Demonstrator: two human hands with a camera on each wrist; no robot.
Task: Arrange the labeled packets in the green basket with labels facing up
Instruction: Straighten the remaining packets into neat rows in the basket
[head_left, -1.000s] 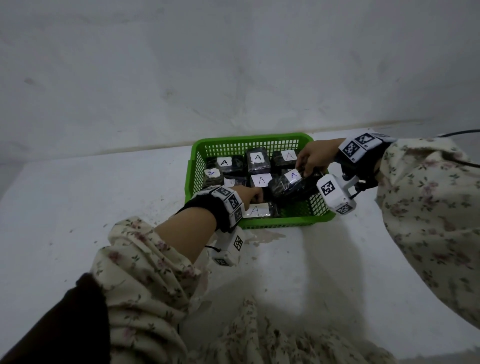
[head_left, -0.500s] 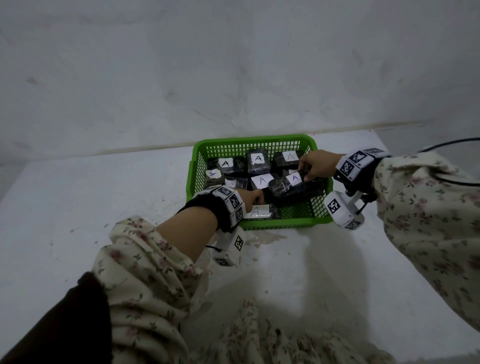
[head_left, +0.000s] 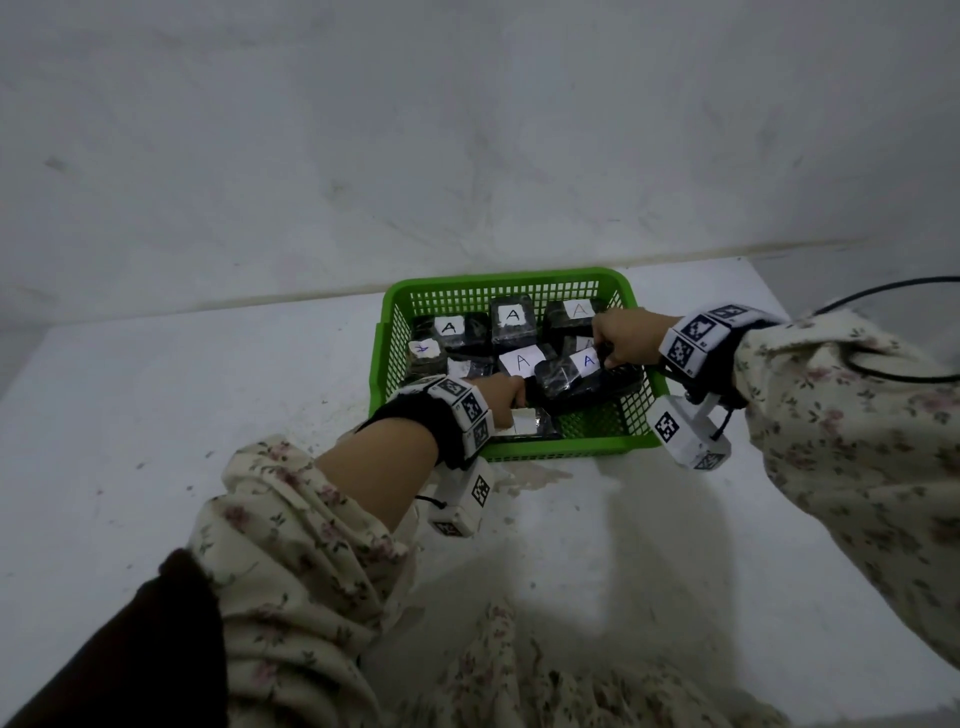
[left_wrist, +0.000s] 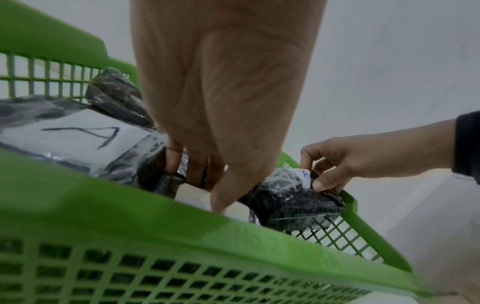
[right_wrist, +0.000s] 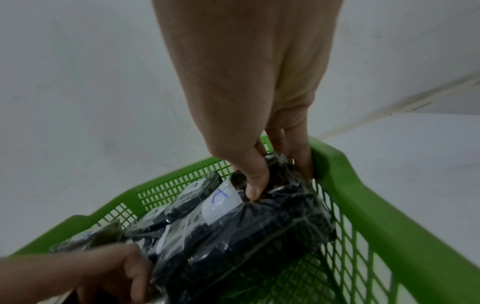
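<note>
A green basket (head_left: 550, 450) sits on the white surface with several black plastic-wrapped packets in it, most showing a white "A" label, such as one at the back (head_left: 511, 319). Both hands hold one black packet (head_left: 566, 376) with a blue "A" label facing up, over the basket's front right corner. My left hand (head_left: 511, 395) grips its left end. My right hand (head_left: 618, 338) pinches its right end beside the label. In the right wrist view the thumb presses into the packet (right_wrist: 246, 236) close to the basket wall (right_wrist: 376, 205). Another packet (head_left: 530, 423) lies partly hidden under my left hand.
The basket stands close to a pale wall. A black cable (head_left: 883, 291) loops at the far right. A pale stain (head_left: 535, 475) marks the surface just in front of the basket. Floral cloth lies at the bottom edge.
The right hand and the held packet have sunk lower into the basket's right front. The left hand has stayed at the packet's left end.
</note>
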